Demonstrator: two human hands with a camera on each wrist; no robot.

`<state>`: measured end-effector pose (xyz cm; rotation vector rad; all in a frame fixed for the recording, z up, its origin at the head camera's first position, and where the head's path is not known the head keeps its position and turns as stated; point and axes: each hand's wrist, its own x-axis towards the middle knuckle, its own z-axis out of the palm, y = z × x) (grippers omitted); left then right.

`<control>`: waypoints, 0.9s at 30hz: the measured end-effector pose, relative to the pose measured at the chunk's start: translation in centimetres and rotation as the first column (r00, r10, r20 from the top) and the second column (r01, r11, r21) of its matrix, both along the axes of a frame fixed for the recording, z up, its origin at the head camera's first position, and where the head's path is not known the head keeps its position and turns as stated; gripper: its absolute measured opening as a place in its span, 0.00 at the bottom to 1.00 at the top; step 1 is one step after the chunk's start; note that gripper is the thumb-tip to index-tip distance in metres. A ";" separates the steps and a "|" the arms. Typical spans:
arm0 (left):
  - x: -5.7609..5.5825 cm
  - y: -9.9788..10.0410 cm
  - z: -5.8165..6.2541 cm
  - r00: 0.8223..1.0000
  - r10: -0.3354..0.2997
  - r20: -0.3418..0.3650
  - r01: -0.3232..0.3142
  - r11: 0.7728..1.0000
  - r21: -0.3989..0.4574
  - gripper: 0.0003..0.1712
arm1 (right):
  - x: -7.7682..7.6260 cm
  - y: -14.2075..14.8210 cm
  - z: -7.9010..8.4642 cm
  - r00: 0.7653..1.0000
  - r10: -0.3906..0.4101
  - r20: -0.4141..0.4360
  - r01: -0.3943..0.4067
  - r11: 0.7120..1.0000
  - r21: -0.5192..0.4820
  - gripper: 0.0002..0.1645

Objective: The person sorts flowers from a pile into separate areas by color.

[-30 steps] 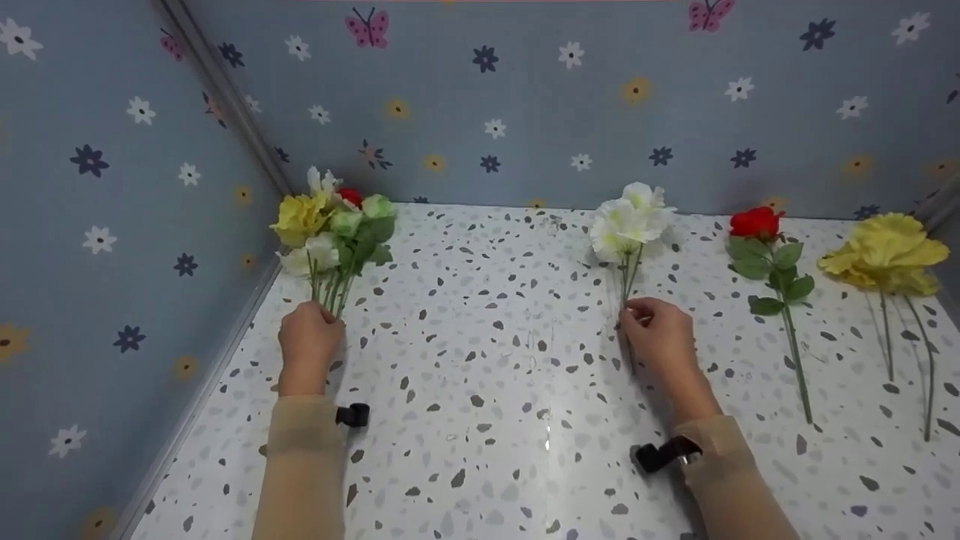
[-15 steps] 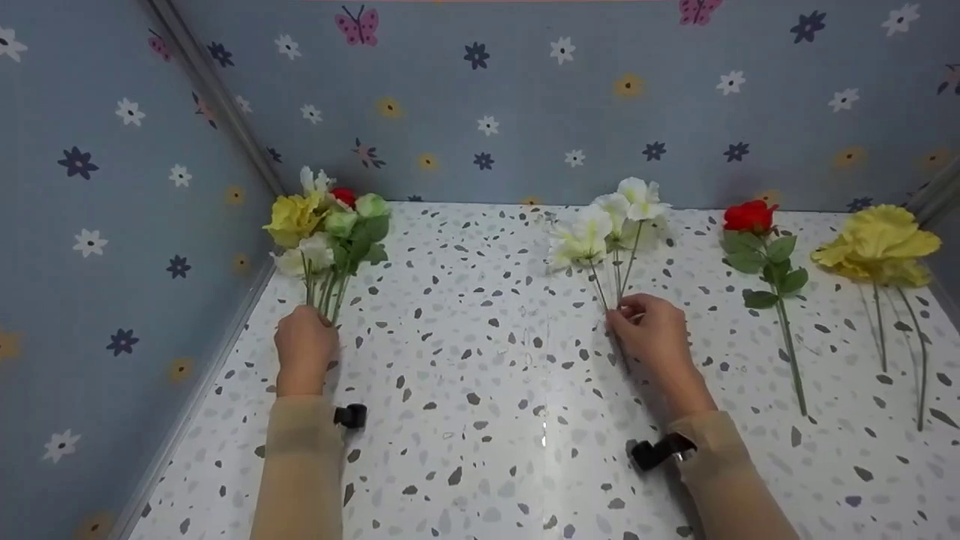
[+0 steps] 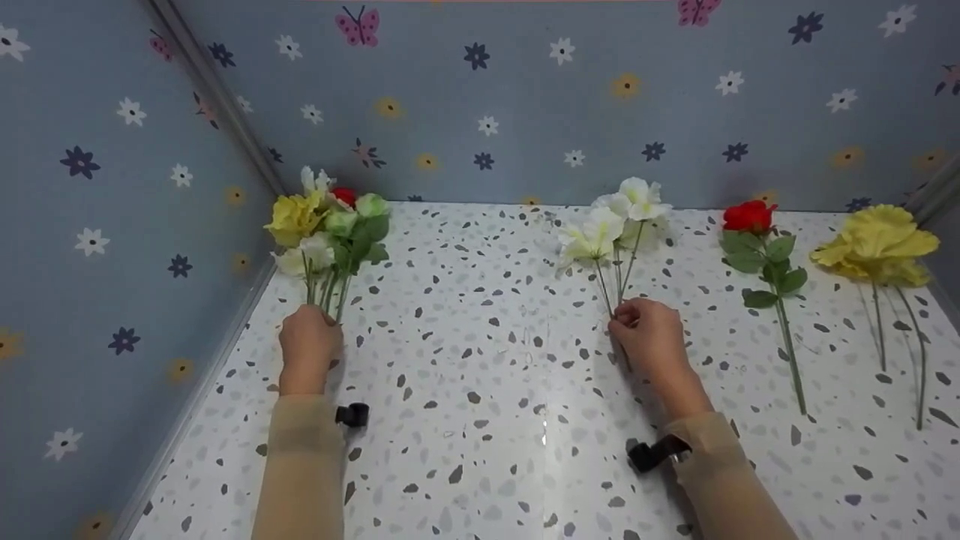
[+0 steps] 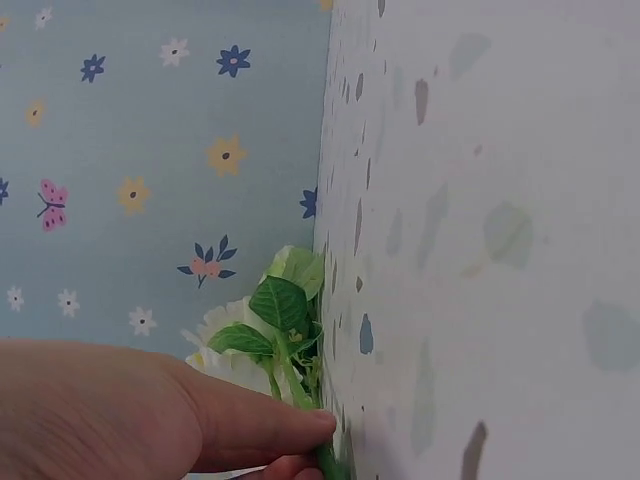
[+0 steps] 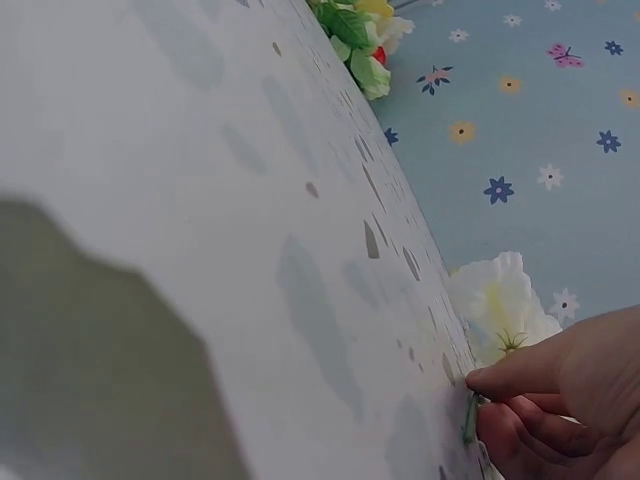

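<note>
On the left of the head view, my left hand (image 3: 309,349) holds the stems of a mixed flower bunch (image 3: 341,225) with yellow, white, red and pale green blooms. The left wrist view shows the thumb and fingers pinching a green stem (image 4: 294,380) below leaves and white petals. Right of centre, my right hand (image 3: 654,341) pinches a white flower (image 3: 596,234) by its stem, low over the table. Other white flowers (image 3: 641,201) lie just behind it, their stems converging at my fingers; how many are gripped is hidden. White petals (image 5: 495,300) rise beyond the fingertips in the right wrist view.
A red rose (image 3: 750,217) with green leaves lies right of my right hand. Yellow flowers (image 3: 877,244) with thin stems lie at the far right. The speckled white table (image 3: 465,360) meets a patterned blue panel (image 3: 525,97) behind and another panel (image 3: 150,300) at left.
One white flower has swung left, apart from the others, then slightly back to the right. My right hand stays at the stems; the left hand keeps its hold. The head view shifted slightly.
</note>
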<state>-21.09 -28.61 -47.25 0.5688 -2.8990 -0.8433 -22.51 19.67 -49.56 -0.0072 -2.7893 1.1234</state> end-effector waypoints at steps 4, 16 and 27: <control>-0.1 0.3 0.4 1.000 -0.027 0.006 0.027 1.000 0.006 0.16 | 0.0 0.1 0.1 1.000 0.001 0.014 -0.001 1.000 -0.020 0.07; 0.0 3.3 3.4 0.997 -0.076 -0.013 0.076 0.938 0.338 0.15 | -0.1 1.2 1.9 0.995 0.005 0.103 0.007 0.992 -0.123 0.14; 0.4 13.9 3.5 0.932 -0.188 -0.310 0.355 0.650 0.672 0.08 | 0.5 0.0 4.1 0.993 0.115 0.029 -0.085 0.861 -0.501 0.24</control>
